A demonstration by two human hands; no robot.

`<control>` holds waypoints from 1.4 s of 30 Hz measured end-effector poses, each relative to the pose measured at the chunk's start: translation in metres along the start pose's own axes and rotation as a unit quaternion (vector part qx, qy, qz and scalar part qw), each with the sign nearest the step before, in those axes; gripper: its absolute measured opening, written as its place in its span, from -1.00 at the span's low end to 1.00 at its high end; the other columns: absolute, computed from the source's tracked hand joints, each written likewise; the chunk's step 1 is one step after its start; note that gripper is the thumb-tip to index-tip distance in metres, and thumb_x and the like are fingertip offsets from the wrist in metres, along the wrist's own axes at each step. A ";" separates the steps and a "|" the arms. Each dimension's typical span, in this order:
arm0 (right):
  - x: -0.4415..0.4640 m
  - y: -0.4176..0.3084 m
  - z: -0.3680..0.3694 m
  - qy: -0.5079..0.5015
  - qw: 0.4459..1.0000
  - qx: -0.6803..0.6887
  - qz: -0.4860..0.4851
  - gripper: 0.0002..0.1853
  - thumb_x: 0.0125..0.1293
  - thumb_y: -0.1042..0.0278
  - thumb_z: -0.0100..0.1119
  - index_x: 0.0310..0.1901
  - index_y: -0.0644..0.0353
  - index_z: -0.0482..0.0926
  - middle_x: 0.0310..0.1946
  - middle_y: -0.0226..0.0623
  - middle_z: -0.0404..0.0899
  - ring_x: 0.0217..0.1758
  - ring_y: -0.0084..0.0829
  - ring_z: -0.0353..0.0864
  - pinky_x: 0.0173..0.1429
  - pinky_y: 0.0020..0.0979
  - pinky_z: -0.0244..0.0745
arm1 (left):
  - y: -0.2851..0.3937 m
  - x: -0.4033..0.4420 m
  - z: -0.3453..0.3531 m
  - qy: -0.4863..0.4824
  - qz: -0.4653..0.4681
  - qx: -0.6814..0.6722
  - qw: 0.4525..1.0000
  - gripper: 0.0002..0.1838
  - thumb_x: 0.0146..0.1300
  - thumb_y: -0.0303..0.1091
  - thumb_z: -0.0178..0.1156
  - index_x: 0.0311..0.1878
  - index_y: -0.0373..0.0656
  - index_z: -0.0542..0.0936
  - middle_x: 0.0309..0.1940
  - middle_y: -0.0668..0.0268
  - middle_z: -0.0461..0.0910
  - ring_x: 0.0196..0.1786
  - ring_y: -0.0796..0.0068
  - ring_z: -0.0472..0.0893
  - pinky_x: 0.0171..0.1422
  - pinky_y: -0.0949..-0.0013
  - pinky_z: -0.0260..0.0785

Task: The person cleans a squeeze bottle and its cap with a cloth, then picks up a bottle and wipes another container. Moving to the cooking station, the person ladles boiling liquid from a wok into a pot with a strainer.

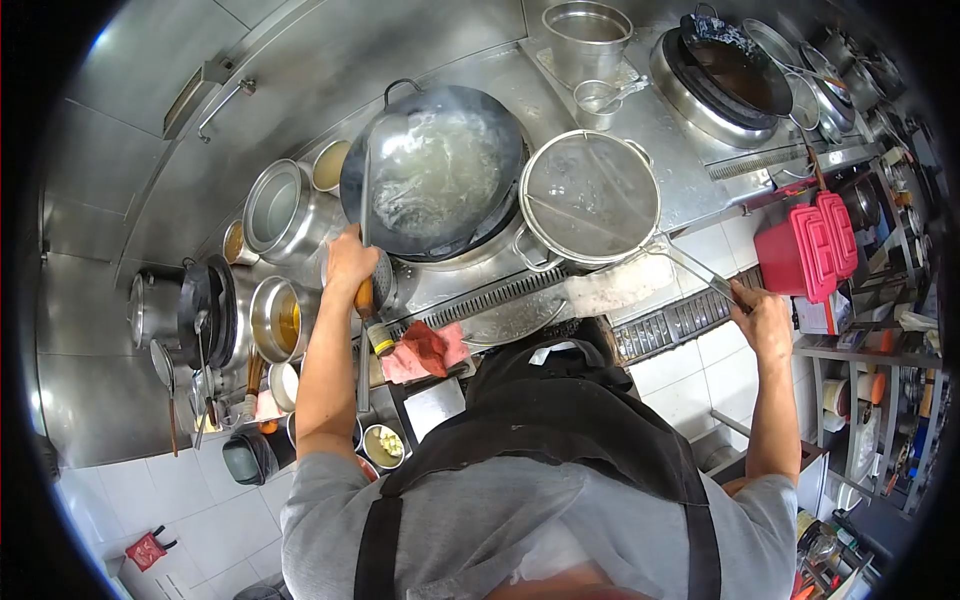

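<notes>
My left hand (352, 262) is closed around a long metal tool with a wooden handle (365, 298). Its shaft reaches over the left side of a big black wok (490, 215); I cannot make out its head. Steaming, cloudy, bubbling water (435, 165) fills the wok. My right hand (765, 322) grips the long handle of a large round mesh strainer (590, 195). The strainer is just right of the wok, its mesh facing up, with nothing clear to see in it. Behind my left wrist, a perforated metal piece (380, 280) partly shows.
Steel pots (280, 208) and a pan of yellow liquid (281, 318) stand at left. A tall pot (588, 38) is behind the strainer, and another wok (740, 70) stands back right. Pink and red cloths (425, 350) lie at the front edge. Red bins (800, 250) are at right.
</notes>
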State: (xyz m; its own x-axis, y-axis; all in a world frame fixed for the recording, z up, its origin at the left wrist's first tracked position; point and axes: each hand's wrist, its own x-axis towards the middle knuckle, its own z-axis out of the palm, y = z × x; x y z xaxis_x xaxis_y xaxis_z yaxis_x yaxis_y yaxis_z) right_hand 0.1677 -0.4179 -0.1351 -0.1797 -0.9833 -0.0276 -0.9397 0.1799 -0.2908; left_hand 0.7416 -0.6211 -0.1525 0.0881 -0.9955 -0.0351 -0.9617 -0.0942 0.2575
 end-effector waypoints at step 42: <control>0.002 0.008 -0.001 0.006 1.000 -0.016 -0.018 -0.57 -0.02 0.44 0.29 -0.01 0.08 0.70 -0.41 -0.15 0.63 -0.31 -0.10 0.64 -0.12 -0.16 0.55 | 0.087 -0.084 -0.133 -0.389 -0.068 -0.597 0.698 -0.48 0.15 -0.45 0.06 0.19 -0.50 0.38 -0.58 0.21 0.42 -0.81 0.52 0.37 -0.80 0.53 0.14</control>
State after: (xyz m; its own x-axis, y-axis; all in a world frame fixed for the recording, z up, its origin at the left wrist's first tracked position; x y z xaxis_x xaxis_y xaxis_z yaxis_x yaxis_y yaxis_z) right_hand 0.1597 -0.4189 -0.1368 -0.1490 -0.9888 -0.0070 -0.9546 0.1457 -0.2600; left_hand 0.6845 -0.5474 0.0010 -0.4572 -0.7124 -0.5323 -0.0144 -0.5925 0.8054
